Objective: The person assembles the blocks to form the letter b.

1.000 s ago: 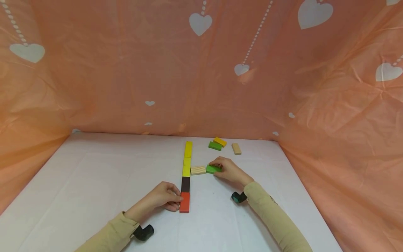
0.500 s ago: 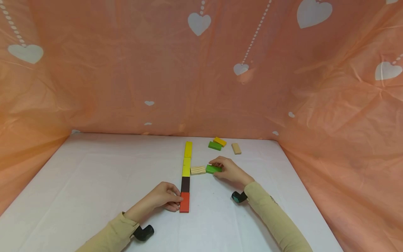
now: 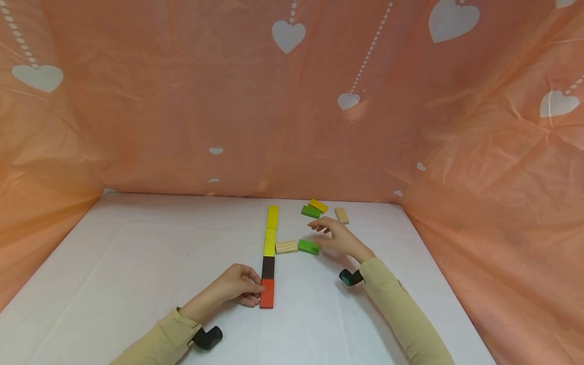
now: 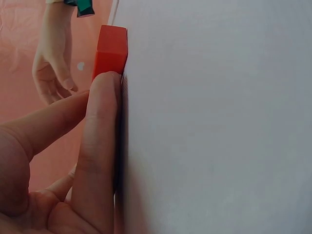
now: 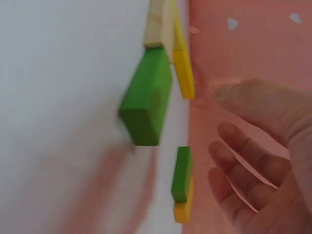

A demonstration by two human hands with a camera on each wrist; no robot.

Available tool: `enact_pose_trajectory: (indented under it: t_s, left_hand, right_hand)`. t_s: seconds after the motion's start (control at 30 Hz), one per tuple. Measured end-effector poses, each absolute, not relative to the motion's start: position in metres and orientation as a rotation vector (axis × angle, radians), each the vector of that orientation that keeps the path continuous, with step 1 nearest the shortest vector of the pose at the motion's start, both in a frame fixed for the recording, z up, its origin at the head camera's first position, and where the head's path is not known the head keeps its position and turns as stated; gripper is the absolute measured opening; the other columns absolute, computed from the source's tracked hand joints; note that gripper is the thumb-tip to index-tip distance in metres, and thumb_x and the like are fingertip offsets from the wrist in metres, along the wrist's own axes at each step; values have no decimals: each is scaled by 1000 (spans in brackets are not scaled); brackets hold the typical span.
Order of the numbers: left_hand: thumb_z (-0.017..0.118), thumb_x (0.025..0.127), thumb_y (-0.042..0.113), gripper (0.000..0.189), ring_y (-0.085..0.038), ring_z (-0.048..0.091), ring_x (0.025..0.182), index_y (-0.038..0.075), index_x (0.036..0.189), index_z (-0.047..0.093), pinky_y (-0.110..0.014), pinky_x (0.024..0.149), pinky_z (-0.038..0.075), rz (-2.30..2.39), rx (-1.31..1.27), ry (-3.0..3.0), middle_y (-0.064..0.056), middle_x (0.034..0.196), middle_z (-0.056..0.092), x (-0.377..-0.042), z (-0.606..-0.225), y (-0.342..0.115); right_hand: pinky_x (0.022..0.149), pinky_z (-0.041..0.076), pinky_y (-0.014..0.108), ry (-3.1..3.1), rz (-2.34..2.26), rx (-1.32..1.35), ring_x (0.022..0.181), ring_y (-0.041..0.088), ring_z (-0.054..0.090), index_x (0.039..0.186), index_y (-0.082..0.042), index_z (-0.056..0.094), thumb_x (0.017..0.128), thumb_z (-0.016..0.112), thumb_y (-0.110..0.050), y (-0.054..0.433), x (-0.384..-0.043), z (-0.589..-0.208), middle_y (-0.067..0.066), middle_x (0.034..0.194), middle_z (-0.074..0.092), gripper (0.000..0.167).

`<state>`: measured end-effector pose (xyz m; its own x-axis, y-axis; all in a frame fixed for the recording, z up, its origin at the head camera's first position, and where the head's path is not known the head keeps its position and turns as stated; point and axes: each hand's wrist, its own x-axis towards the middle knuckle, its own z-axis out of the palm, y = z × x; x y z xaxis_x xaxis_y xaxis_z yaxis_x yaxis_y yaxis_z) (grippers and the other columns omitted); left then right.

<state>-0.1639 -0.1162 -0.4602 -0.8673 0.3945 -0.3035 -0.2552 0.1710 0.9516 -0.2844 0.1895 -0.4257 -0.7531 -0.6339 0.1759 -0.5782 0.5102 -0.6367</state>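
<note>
A red block lies at the near end of a straight row, followed by a dark brown block and two yellow blocks. My left hand rests on the table left of the red block, its fingertips touching that block; in the left wrist view a straight finger reaches up to it. Off the row's right side runs a plain wooden block, and a green block continues it. My right hand hovers just right of and above the green block, fingers loosely extended, holding nothing.
At the back right, a second green block lies against an orange-yellow block. Another plain wooden block lies to their right, behind my right hand. An orange curtain with hearts encloses the white table.
My right hand has let go of the green block and lifted up and slightly right. That block stays beside the wooden one. The left hand has kept its place at the red block.
</note>
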Motion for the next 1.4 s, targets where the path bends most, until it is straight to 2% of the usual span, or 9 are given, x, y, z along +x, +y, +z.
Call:
enact_pose_trajectory:
  t_s: [0.17, 0.7, 1.1, 1.4]
  left_hand:
    - [71, 84, 1, 20, -15, 65, 55, -7, 95, 57, -31, 55, 59, 1745, 124, 1967, -12, 70, 66, -164, -461, -117]
    - [71, 84, 2, 19, -15, 65, 55, -7, 95, 57, -30, 54, 59, 1729, 118, 1983, -12, 69, 66, -164, -460, -117]
    - [70, 84, 0, 18, -15, 65, 56, -7, 95, 57, -30, 55, 59, 1736, 103, 1963, -12, 70, 65, -167, -461, -115]
    - [70, 84, 1, 19, -16, 65, 57, -7, 96, 57, -31, 55, 60, 1719, 110, 1979, -12, 71, 66, -166, -462, -116]
  right_hand:
    - [91, 48, 49, 2676, -1107, -1124, 105, 38, 55, 125, 5, 56, 86, 71, -5, 190, -293, -416, 23, 117, 59, 43]
    - [91, 45, 58, 2730, -1166, -1055, 108, 41, 54, 124, 4, 57, 84, 71, 1, 185, -332, -407, 23, 120, 59, 43]
    - [101, 41, 53, 2728, -1103, -851, 118, 36, 49, 130, 4, 53, 85, 68, 2, 184, -353, -417, 20, 129, 55, 47]
    - [104, 41, 47, 2727, -1015, -795, 120, 33, 50, 128, 5, 55, 86, 66, 2, 177, -362, -425, 19, 127, 57, 43]
